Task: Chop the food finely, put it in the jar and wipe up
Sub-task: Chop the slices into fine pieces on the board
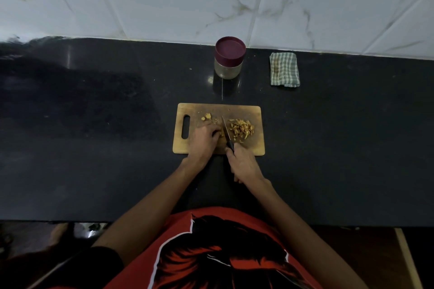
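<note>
Jar [229, 60], maroon lid on, contents unclear.

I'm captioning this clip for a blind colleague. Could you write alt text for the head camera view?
A person chops yellowish food on a wooden cutting board, the right hand gripping a knife and the left hand holding a piece beside the blade. A pile of cut strips lies right of the knife. Behind the board stand a lidded jar and a folded checked cloth on a dark counter.

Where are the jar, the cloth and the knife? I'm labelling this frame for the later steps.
jar [229, 67]: head view, on its clear side wall below the maroon lid.
cloth [284, 69]: head view, on the middle of the folded checked fabric.
knife [226, 130]: head view, on the blade, above the right hand's grip.
</note>
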